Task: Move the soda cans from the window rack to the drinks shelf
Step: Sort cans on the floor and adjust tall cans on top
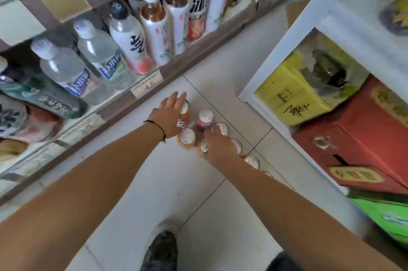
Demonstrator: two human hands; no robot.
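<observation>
Several orange and pink soda cans (pixel 186 137) stand upright, clustered together on the tiled floor.

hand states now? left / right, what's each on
Left hand: grip on the far orange can, fingers curled over its top.
Right hand: fingers down among the floor cans; grip cannot be told.

head view looks steeply down at the floor (pixel 154 182), close.
</observation>
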